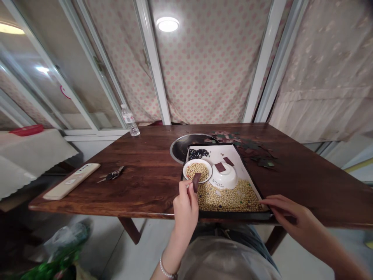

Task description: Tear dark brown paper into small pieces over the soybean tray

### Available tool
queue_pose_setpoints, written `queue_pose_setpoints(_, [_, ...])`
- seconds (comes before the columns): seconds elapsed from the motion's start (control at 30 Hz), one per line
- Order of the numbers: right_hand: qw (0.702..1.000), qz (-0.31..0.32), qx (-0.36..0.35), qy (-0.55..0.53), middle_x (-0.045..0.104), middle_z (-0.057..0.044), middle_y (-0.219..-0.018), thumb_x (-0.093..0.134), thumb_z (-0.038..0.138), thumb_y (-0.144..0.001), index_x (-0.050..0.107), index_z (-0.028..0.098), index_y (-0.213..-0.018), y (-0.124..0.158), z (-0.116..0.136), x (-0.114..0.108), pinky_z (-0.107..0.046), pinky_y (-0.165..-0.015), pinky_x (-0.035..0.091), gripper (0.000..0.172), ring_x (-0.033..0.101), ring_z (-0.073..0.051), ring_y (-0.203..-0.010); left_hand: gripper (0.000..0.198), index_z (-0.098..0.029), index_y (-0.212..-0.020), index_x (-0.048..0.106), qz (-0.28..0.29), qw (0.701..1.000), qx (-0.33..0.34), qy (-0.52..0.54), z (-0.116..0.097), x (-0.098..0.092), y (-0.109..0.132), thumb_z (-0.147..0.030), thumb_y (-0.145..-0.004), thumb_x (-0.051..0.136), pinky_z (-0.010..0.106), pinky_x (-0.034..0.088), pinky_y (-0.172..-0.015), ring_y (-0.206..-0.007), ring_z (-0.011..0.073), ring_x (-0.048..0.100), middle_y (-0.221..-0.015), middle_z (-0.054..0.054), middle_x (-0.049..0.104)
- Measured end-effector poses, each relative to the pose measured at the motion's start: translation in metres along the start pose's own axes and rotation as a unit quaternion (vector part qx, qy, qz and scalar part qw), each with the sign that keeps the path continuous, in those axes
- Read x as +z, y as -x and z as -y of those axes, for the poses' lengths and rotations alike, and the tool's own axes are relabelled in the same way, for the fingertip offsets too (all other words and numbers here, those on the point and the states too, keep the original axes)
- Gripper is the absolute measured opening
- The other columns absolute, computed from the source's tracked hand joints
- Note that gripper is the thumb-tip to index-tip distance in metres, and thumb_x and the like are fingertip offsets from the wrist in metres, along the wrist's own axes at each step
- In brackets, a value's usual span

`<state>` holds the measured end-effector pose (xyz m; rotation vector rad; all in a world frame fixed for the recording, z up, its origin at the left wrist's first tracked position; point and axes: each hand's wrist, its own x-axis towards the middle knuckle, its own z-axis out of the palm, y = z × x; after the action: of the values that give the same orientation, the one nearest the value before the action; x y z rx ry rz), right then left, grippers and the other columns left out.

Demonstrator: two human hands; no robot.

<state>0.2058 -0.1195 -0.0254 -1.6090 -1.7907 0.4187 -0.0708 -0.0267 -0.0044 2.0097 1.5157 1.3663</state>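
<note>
My left hand (185,210) pinches a dark brown square piece (196,181) over the rim of a small white dish (197,171) filled with soybeans. My right hand (291,214) rests open on the front right corner of a black baking tray (233,214), its fingertips near a spread of soybeans (230,197). The tray has a white lining and holds an upturned white bowl (224,175). Two similar brown squares (220,167) lie beside that bowl, and a patch of black beans (198,154) sits at the back left.
The tray stands on a dark wooden table (140,186). Behind it are a round metal pan (186,147) and scattered dark flat pieces (250,151). A cream remote control (71,181), keys (112,174) and a plastic water bottle (130,121) lie to the left.
</note>
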Motion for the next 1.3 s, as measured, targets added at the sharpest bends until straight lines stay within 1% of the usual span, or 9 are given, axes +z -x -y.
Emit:
queue_pose_setpoints(0.07, [1.0, 0.023, -0.016, 0.008, 0.061, -0.009, -0.111, 0.048, 0.026, -0.085, 0.06, 0.024, -0.116, 0.0015, 0.0023, -0.0042, -0.03, -0.085, 0.051, 0.034, 0.06, -0.02, -0.099, 0.02, -0.018, -0.095, 0.048, 0.003, 1.0, 0.001, -0.002, -0.0001, -0.0002, 0.0002, -0.03, -0.092, 0.032, 0.02, 0.036, -0.044, -0.043, 0.0134, 0.056, -0.055, -0.001, 0.058])
queue_pose_setpoints(0.13, [0.999, 0.037, -0.019, 0.011, 0.062, -0.008, -0.109, 0.053, 0.027, -0.082, 0.061, 0.025, -0.115, 0.0016, 0.0042, -0.0071, -0.03, -0.083, 0.051, 0.034, 0.061, -0.02, -0.096, 0.02, -0.018, -0.095, 0.048, 0.004, 1.0, -0.001, -0.001, -0.0004, -0.0003, 0.0004, -0.03, -0.092, 0.032, 0.02, 0.035, -0.044, -0.043, 0.0135, 0.056, -0.055, -0.001, 0.058])
queue_pose_setpoints(0.27, [0.999, 0.038, 0.005, 0.01, 0.065, -0.005, -0.093, 0.055, 0.032, -0.082, 0.069, 0.025, -0.094, -0.0014, 0.0064, -0.0073, -0.024, -0.068, 0.053, 0.02, 0.063, -0.017, -0.081, 0.02, -0.018, -0.095, 0.048, 0.003, 1.0, -0.004, -0.002, -0.0003, 0.0004, 0.0002, -0.031, -0.092, 0.032, 0.02, 0.035, -0.044, -0.043, 0.0136, 0.056, -0.056, -0.001, 0.059])
queue_pose_setpoints(0.33, [1.0, 0.027, 0.006, 0.012, 0.065, -0.005, -0.09, 0.053, 0.031, -0.083, 0.069, 0.024, -0.09, -0.0028, 0.0069, -0.0058, -0.024, -0.065, 0.052, 0.018, 0.063, -0.016, -0.079, 0.02, -0.018, -0.095, 0.048, 0.004, 1.0, -0.003, -0.004, 0.0004, 0.001, 0.0, -0.031, -0.092, 0.032, 0.02, 0.035, -0.044, -0.043, 0.0136, 0.056, -0.057, 0.0, 0.059])
queue_pose_setpoints(0.63, [0.999, 0.031, 0.007, 0.005, 0.063, -0.005, -0.09, 0.05, 0.026, -0.084, 0.067, 0.023, -0.09, -0.0027, 0.0077, -0.0034, -0.024, -0.067, 0.05, 0.018, 0.062, -0.016, -0.079, 0.02, -0.019, -0.095, 0.048, -0.008, 1.0, 0.017, -0.016, 0.0057, 0.0037, -0.0008, -0.032, -0.092, 0.033, 0.02, 0.036, -0.044, -0.043, 0.0139, 0.057, -0.057, 0.0, 0.061])
queue_pose_setpoints(0.77, [0.999, 0.039, 0.009, 0.002, 0.064, -0.004, -0.087, 0.047, 0.023, -0.085, 0.067, 0.023, -0.089, -0.0026, 0.0084, -0.0046, -0.026, -0.071, 0.048, 0.021, 0.061, -0.016, -0.08, 0.021, -0.018, -0.094, 0.049, -0.008, 0.999, 0.024, -0.022, 0.006, 0.0039, -0.002, -0.032, -0.092, 0.033, 0.02, 0.036, -0.044, -0.043, 0.0142, 0.057, -0.058, 0.001, 0.061])
queue_pose_setpoints(0.97, [0.999, 0.024, 0.031, 0.004, 0.066, -0.003, -0.086, 0.049, 0.025, -0.084, 0.069, 0.024, -0.091, 0.0004, 0.0079, -0.0027, -0.026, -0.07, 0.048, 0.021, 0.062, -0.016, -0.078, 0.021, -0.018, -0.095, 0.049, 0.001, 1.0, 0.027, -0.017, 0.0016, 0.0018, -0.0018, -0.031, -0.092, 0.033, 0.021, 0.037, -0.045, -0.044, 0.0146, 0.058, -0.058, 0.001, 0.061])
queue_pose_setpoints(1.1, [1.0, 0.016, 0.026, -0.003, 0.066, -0.003, -0.086, 0.054, 0.027, -0.082, 0.07, 0.025, -0.095, 0.0007, 0.0057, -0.002, -0.025, -0.068, 0.048, 0.02, 0.062, -0.016, -0.076, 0.018, -0.019, -0.094, 0.048, 0.02, 1.0, 0.019, 0.009, 0.0001, -0.0005, -0.0021, -0.03, -0.092, 0.034, 0.019, 0.035, -0.044, -0.042, 0.0129, 0.056, -0.055, -0.002, 0.057])
queue_pose_setpoints(1.3, [0.999, 0.044, 0.001, -0.02, 0.065, -0.003, -0.082, 0.054, 0.025, -0.083, 0.071, 0.024, -0.087, -0.0034, 0.007, -0.0053, -0.023, -0.068, 0.048, 0.018, 0.061, -0.015, -0.074, 0.018, -0.018, -0.095, 0.048, 0.031, 0.999, 0.023, 0.017, 0.0001, 0.0013, -0.0017, -0.029, -0.093, 0.033, 0.019, 0.035, -0.045, -0.042, 0.0113, 0.054, -0.056, -0.002, 0.056])
